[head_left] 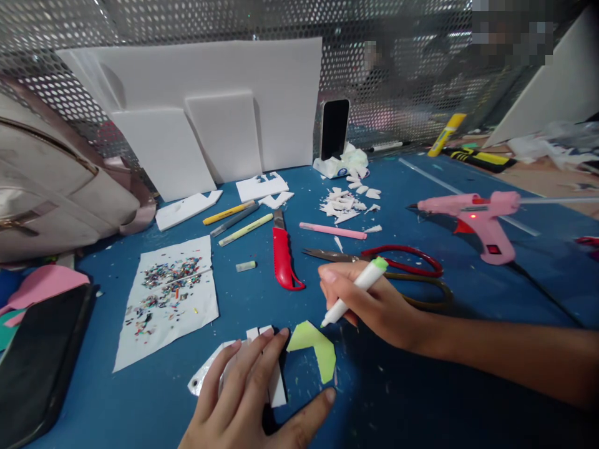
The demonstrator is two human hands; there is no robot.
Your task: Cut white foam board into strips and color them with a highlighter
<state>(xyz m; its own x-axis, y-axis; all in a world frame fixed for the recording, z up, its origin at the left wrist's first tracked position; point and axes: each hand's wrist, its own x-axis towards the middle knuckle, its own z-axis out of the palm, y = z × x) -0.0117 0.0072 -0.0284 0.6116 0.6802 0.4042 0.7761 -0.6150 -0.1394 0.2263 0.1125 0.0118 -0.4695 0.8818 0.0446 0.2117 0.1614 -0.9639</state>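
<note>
My right hand [374, 299] grips a white marker [355, 292] with a green end, its tip pointing down beside a yellow-green angular foam piece [321, 346]. That piece lies flat on the blue table, between my two hands. My left hand [253, 386] rests with fingers spread over white cut pieces [277, 380], partly covering them; one has a small dark hole at its pointed end. The thumb reaches just below the green piece. Red-handled scissors [402, 255] lie behind my right hand, and a red box cutter [283, 255] lies farther left.
A pink glue gun [477, 212] with its light on stands at the right, its cord trailing forward. Paper with colourful bits [168, 299] lies left, near a black phone [42, 355]. Several pens, foam scraps [341, 204] and a propped phone [335, 128] are behind. White boards [224, 134] lean on mesh.
</note>
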